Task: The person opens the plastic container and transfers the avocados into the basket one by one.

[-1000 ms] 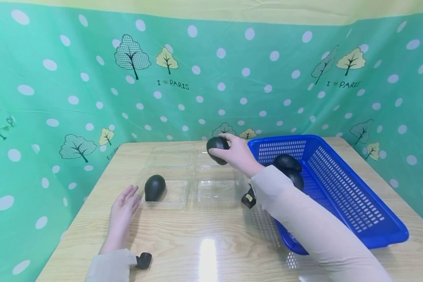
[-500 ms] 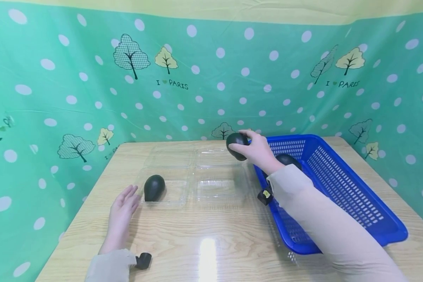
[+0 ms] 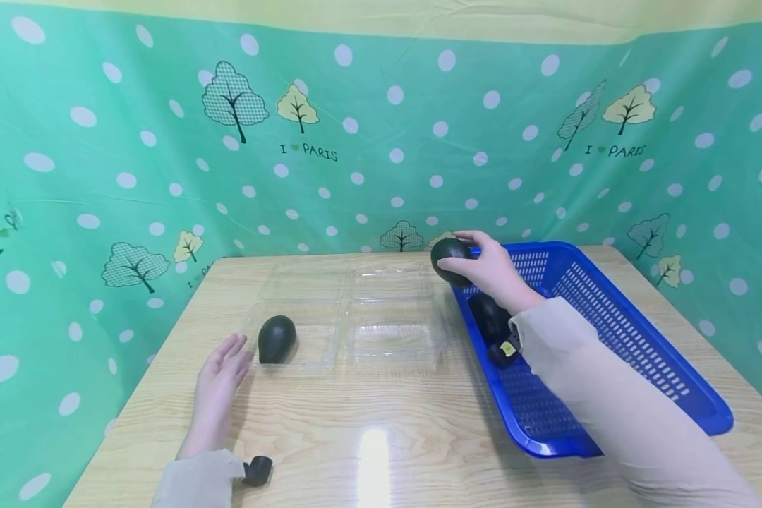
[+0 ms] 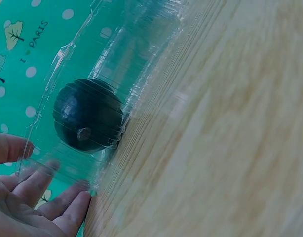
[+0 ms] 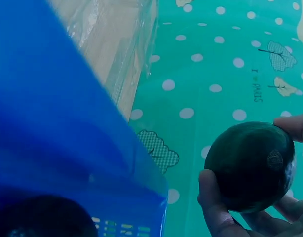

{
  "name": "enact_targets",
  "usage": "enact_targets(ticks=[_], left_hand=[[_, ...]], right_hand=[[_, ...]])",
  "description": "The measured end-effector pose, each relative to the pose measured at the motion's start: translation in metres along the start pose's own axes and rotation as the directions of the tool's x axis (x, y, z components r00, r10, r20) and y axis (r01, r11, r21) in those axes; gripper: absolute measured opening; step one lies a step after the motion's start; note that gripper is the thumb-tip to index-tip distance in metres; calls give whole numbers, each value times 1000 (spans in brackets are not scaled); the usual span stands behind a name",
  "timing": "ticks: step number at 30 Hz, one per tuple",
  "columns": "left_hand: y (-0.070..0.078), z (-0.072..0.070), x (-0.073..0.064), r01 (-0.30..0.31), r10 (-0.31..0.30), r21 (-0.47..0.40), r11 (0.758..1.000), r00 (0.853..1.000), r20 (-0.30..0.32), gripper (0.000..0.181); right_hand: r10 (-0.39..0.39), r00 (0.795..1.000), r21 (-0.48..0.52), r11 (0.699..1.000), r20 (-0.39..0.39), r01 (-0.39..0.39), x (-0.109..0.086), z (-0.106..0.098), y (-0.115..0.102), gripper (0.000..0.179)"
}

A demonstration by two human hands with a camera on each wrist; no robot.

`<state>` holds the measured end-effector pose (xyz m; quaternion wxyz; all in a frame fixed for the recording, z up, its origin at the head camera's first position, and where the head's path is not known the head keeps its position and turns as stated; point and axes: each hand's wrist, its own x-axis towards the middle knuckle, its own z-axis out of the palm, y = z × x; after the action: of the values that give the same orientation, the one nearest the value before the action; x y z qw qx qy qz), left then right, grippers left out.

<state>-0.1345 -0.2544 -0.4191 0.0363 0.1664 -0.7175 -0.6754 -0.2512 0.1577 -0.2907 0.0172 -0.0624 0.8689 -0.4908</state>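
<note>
My right hand grips a dark green avocado, thumb on one side and fingers on the other. It is raised over the back left corner of the blue basket. In the right wrist view the avocado's stem scar faces the camera. Inside the basket lie dark avocados, partly hidden by my right wrist and sleeve. A clear plastic clamshell box on the left bears one avocado in its front part. Beside its left edge rests my left hand, fingers extended; its fingertips overlap the box's end in the left wrist view.
A second clear plastic box stands between the first one and the basket. Everything is on a wood-grain table. A green dotted curtain hangs close behind and along both sides. Each wrist carries a small black camera.
My right hand has carried the avocado rightward, from above the right box's back half to the basket's back left corner. My left hand and the avocado in the left box stay put.
</note>
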Motion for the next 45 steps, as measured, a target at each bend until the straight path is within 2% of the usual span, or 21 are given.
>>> enact_targets(ticks=[3,10,16,20,28,34,45], left_hand=[[0,0,0,-5,5,-2,1000,1000,-1,62],[0,1,-1,-10,10,-10,1000,1000,0,62],[1,1,-1,-6,6,-7,1000,1000,-12,62],[2,1,-1,-6,6,-1,1000,1000,-10,62],[1,1,-2,-2,2,4,1000,1000,-5,63],[-2,0,-1,7,-7,14,1000,1000,0,63],[0,1,-1,-2,2,-2,1000,1000,-9,62]], right_hand=[[9,1000,10,1000,11,-9,-4,-6,4,71],[20,999,-38,999,26,-19,-12,-25,12,69],[26,994,-77,997,106,-18,-15,-43,21,69],[19,988,-140,990,153,3,-17,-54,29,72],[10,980,-163,986,201,23,-26,-73,44,71],[-8,973,-184,982,229,51,-30,-77,56,68],[-37,956,-161,983,290,86,-40,-73,76,64]])
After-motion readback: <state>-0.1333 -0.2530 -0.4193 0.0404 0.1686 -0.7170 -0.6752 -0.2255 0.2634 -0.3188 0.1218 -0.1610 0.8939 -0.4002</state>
